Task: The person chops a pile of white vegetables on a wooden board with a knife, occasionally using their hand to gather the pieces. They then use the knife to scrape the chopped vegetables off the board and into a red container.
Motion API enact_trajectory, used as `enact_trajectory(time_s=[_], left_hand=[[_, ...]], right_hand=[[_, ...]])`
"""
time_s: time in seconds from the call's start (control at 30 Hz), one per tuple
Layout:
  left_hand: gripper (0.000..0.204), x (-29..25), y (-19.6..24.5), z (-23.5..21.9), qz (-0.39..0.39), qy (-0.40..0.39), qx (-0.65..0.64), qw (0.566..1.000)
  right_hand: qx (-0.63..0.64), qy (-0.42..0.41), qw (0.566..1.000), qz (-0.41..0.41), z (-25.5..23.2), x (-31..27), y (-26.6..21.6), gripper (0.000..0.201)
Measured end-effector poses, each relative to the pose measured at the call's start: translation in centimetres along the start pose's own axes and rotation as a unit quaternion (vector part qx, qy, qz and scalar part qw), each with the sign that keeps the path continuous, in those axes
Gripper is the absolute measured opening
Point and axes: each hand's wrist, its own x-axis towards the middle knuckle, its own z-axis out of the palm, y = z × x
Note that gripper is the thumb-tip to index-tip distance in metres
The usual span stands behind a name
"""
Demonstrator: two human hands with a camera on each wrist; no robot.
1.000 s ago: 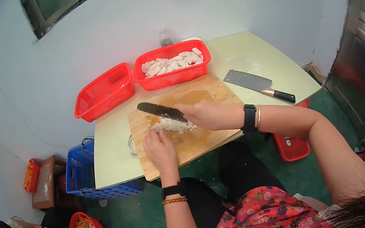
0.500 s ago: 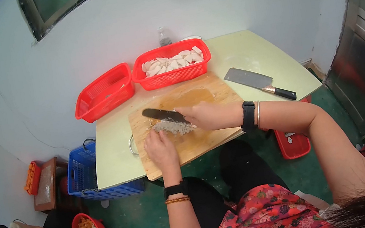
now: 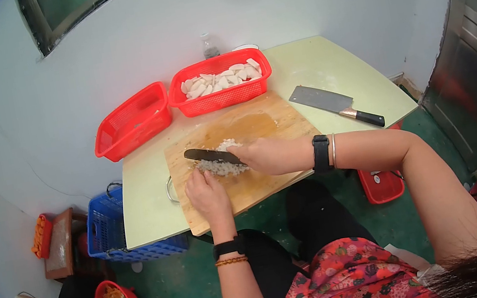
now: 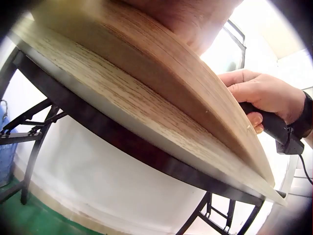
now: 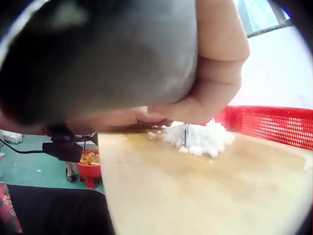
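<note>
In the head view, the right hand holds the knife by its handle, the blade slanting across the heap of white pieces on the cutting board. The left hand is at the near-left side of that heap, its fingertips close to the front part of the blade; whether it pinches anything I cannot tell. The fingers near the steel are the main worry: knuckles ahead, tips tucked back, would be safer. Some pieces lie on the far side of the blade — drawing them in to one compact mound should give more even chopping. The cleaver lies apart on the table, well out of the way.

The left wrist view shows the board's edge from below and the right hand beyond it, fingers wrapped round a dark handle. A firm but unstrained hold suits short, repeated strokes.

In the right wrist view, the pieces form a loose mound on the board, with a red basket behind. A few crumbs sit apart — gathering them in would probably keep the pieces alike in size.
</note>
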Motion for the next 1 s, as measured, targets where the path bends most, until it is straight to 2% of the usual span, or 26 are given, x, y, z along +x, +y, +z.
enact_trajectory(time_s=[0.2,0.33,0.5,0.6,0.7,0.8,0.9,1.0], left_hand=[[0.026,0.0,0.2,-0.3,0.004,-0.008,-0.003,1.0],[0.025,0.1,-0.3,0.2,0.024,0.028,-0.001,0.999],[0.027,-0.1,0.2,-0.2,0.015,0.002,-0.001,1.0],[0.029,0.1,0.1,-0.1,0.009,-0.015,0.001,1.0],[0.03,0.0,-0.4,0.1,0.028,-0.013,0.005,1.0],[0.031,-0.1,-0.4,0.4,0.033,-0.013,0.003,0.999],[0.031,0.0,-0.9,0.7,0.048,0.007,0.015,0.999],[0.031,-0.2,-0.8,0.5,0.042,0.003,0.016,0.999]], right_hand=[[0.043,0.017,0.998,0.044,-0.8,0.4,-0.2,0.025],[-0.002,0.01,1.0,0.022,0.0,0.6,1.3,0.026],[0.004,0.001,0.999,0.04,-0.3,0.6,1.5,0.028],[-0.009,0.009,1.0,0.017,-0.2,0.8,1.7,0.023],[0.044,0.043,0.997,0.046,-1.8,0.8,0.3,0.024],[-0.025,-0.015,0.999,0.041,-0.5,0.4,2.2,0.038],[-0.012,0.019,0.999,0.03,0.0,0.9,2.9,0.025],[0.048,0.009,0.995,0.087,-2.6,0.6,0.3,0.026]])
